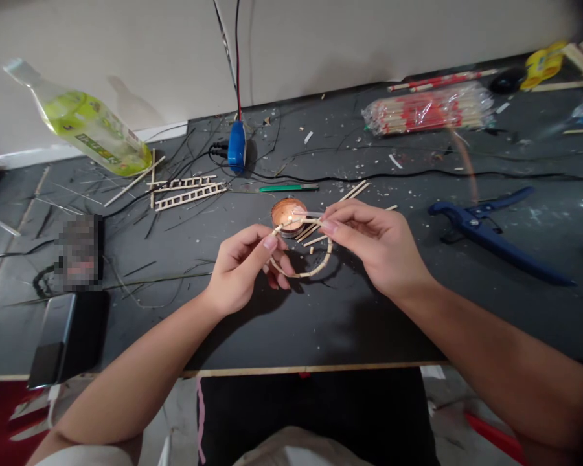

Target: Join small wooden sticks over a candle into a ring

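Observation:
A thin ring of short pale wooden segments (308, 274) hangs between both hands over the dark table. My left hand (252, 262) pinches its left side between thumb and forefinger. At the ring's upper right, my right hand (369, 239) is closed on it, and a thin translucent stick (309, 213) juts out from those fingertips to the left. Just behind the ring stands a small round copper-coloured dish (282, 208) with a bright flame or glow inside. Loose pale sticks (354, 189) lie beside the dish, partly behind my right hand.
Two small ladder-like wooden pieces (190, 196), a green-handled tool (289, 188) and a blue power plug (236, 147) lie behind. Blue cutters (505, 249) rest at right, wrapped sticks (430, 110) at back right. At left are a green-labelled bottle (94, 133) and a phone (53, 336).

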`<action>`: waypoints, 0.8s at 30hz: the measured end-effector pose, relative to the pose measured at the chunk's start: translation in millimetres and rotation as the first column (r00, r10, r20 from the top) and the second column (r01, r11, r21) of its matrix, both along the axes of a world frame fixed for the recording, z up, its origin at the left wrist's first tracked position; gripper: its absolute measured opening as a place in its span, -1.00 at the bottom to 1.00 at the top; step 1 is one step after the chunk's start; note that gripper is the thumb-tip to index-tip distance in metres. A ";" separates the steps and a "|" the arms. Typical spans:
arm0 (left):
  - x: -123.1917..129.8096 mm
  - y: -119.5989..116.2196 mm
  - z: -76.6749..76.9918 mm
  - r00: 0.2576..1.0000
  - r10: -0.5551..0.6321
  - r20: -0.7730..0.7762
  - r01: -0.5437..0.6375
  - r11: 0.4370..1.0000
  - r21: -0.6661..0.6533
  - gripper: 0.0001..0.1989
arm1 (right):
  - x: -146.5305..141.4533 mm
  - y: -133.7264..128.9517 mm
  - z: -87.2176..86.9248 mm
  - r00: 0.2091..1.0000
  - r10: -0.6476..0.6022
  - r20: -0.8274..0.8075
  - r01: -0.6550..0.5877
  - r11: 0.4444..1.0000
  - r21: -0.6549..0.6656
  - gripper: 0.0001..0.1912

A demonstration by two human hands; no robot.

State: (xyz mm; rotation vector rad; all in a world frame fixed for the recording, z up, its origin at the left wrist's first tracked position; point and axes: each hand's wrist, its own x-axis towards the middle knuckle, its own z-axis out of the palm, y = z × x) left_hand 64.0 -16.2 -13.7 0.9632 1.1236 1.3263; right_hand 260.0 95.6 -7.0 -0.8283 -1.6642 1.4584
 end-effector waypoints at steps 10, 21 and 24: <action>-0.6 -0.8 1.0 1.000 -0.003 -0.017 0.003 1.000 0.006 -0.77 | -0.5 0.3 -0.6 1.000 0.009 -0.004 -0.009 1.000 -0.012 -0.91; -1.2 0.3 2.0 0.999 -0.002 -0.032 0.002 1.000 0.004 -0.76 | -1.3 0.1 0.0 1.000 0.016 -0.011 -0.016 0.999 -0.031 -0.90; -0.8 0.1 2.6 1.000 -0.003 -0.030 0.003 1.000 -0.002 -0.76 | -0.6 -0.4 0.4 1.000 0.017 -0.010 -0.018 0.999 -0.038 -0.90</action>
